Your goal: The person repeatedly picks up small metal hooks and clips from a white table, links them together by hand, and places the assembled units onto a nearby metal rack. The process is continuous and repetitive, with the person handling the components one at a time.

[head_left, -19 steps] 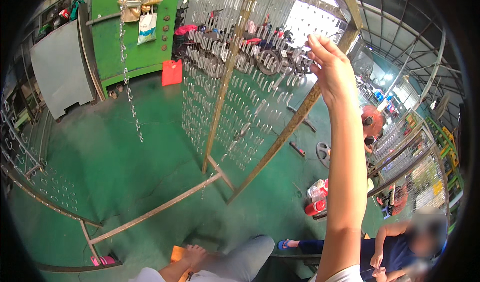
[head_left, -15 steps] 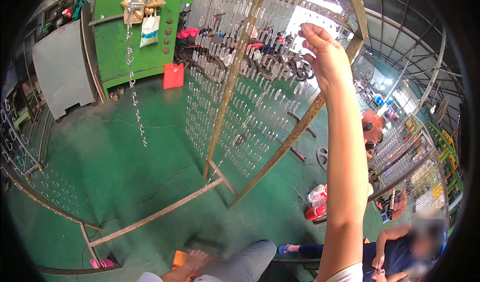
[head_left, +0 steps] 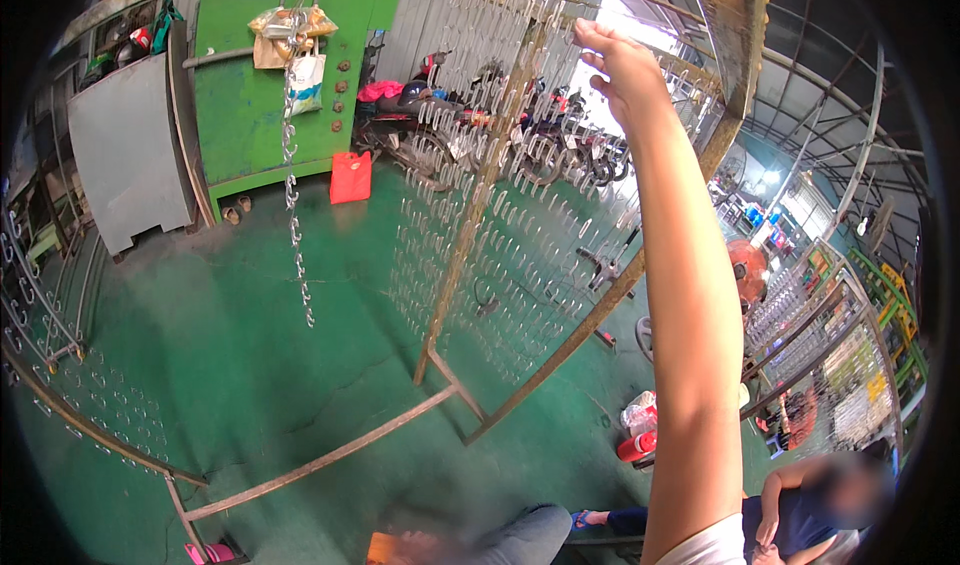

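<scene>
High up, my right hand (head_left: pixel 625 70) is raised at the top of a metal rack (head_left: pixel 490 160) hung with rows of small S-shaped hooks. Its fingers are pinched together beside the uppermost hooks; whatever they hold is too small to make out. Low in the view, my left hand (head_left: pixel 412 545) lies next to an orange object (head_left: pixel 381 548) by my leg, and blur hides its fingers. To the left a single chain of linked hooks (head_left: pixel 292 195) dangles from the top bar of the frame.
Another hook-hung rack (head_left: pixel 100 395) stands at far left. A low crossbar (head_left: pixel 320 452) spans the green floor. Behind are a green cabinet (head_left: pixel 240 95), a red bag (head_left: pixel 350 178) and motorbikes. At lower right sits a person (head_left: pixel 800 505), near a red bottle (head_left: pixel 636 446).
My right hand has shifted left along the top of the rack, its fingers still pinched. The whole view has tilted slightly, and my left hand has become blurred.
</scene>
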Demonstrator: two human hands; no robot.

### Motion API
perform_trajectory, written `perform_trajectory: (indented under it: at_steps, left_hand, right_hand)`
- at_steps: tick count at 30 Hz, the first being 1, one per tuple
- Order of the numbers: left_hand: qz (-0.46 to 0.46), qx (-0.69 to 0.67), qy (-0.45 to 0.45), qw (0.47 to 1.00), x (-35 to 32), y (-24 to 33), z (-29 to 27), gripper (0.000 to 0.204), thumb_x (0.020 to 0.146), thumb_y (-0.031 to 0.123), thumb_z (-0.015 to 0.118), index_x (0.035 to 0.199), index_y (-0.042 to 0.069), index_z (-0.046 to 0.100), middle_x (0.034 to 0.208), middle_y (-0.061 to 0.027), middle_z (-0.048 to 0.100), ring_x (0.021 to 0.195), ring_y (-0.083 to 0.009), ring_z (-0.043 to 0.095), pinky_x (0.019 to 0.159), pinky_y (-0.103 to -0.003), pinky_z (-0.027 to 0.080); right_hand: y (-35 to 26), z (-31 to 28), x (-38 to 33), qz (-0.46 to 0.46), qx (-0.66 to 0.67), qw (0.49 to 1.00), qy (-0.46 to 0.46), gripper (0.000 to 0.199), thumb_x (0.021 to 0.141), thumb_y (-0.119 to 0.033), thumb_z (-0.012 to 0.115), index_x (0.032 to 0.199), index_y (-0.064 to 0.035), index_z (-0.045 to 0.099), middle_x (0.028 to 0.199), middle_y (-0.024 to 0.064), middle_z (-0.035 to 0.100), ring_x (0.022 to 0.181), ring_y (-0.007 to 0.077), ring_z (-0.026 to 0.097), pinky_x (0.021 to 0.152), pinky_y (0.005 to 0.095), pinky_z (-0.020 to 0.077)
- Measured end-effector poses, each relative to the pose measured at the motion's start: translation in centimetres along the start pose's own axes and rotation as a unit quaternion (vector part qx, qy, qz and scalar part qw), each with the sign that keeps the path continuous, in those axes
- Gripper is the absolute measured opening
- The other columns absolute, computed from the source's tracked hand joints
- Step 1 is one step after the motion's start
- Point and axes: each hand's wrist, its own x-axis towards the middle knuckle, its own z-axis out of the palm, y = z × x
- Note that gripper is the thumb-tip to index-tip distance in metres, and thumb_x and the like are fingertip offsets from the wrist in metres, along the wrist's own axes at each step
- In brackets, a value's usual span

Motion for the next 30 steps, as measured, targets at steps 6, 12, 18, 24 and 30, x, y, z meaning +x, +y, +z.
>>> perform_trajectory:
  at_steps: [6, 12, 18, 24, 30]
  left_hand:
    - [-0.009, -0.017, 0.004, 1.000, 0.5, 0.1, -1.0, 0.027, 0.088, 0.039, 0.053, 0.085, 0.014, 0.062, 0.087, -0.0057, 0.064, 0.086, -0.0260, 0.060, 0.073, -0.046, 0.046]
    - [-0.013, -0.027, 0.004, 1.000, 0.6, 0.2, -1.3, 0.027, 0.089, 0.038, 0.052, 0.087, 0.013, 0.063, 0.089, -0.0075, 0.064, 0.087, -0.0273, 0.060, 0.074, -0.046, 0.046]
    - [-0.012, -0.027, 0.003, 1.000, 0.6, 0.3, -1.6, 0.028, 0.089, 0.037, 0.051, 0.088, 0.012, 0.064, 0.090, -0.0092, 0.064, 0.087, -0.0285, 0.060, 0.074, -0.046, 0.046]
    - [-0.017, -0.034, 0.004, 0.999, 0.2, 0.6, -1.8, 0.029, 0.090, 0.035, 0.050, 0.090, 0.011, 0.064, 0.091, -0.0109, 0.065, 0.088, -0.0298, 0.060, 0.074, -0.047, 0.046]
    - [-0.010, -0.034, 0.049, 0.998, -0.7, 0.9, -1.2, 0.027, 0.089, 0.033, 0.050, 0.090, 0.010, 0.064, 0.090, -0.0112, 0.064, 0.085, -0.0296, 0.059, 0.071, -0.046, 0.044]
  right_hand:
    - [-0.6, -0.1, 2.8, 0.013, -0.027, 0.999, 0.033, 0.029, 0.085, -0.029, 0.071, 0.110, -0.0149, 0.065, 0.109, -0.0042, 0.064, 0.096, 0.0087, 0.049, 0.082, 0.0299, 0.0360]
    - [-0.9, -0.6, 5.1, -0.002, -0.031, 0.998, 0.058, 0.021, 0.085, -0.029, 0.069, 0.101, -0.0164, 0.068, 0.100, -0.0032, 0.066, 0.071, 0.0064, 0.049, 0.059, 0.0258, 0.0369]
    - [-0.5, -2.2, 8.3, -0.023, 0.017, 0.999, 0.025, 0.024, 0.083, -0.026, 0.074, 0.104, -0.0162, 0.068, 0.103, -0.0052, 0.064, 0.087, 0.0102, 0.053, 0.062, 0.0214, 0.0381]
    - [0.5, -3.1, 9.3, -0.013, 0.020, 1.000, -0.008, 0.023, 0.085, -0.028, 0.073, 0.104, -0.0168, 0.067, 0.105, -0.0057, 0.064, 0.089, 0.0093, 0.053, 0.063, 0.0223, 0.0383]
    - [0.5, -2.2, 8.5, 0.005, 0.007, 1.000, -0.016, 0.015, 0.085, -0.026, 0.070, 0.096, -0.0179, 0.064, 0.083, -0.0061, 0.063, 0.075, 0.0066, 0.055, 0.072, 0.0338, 0.0407]
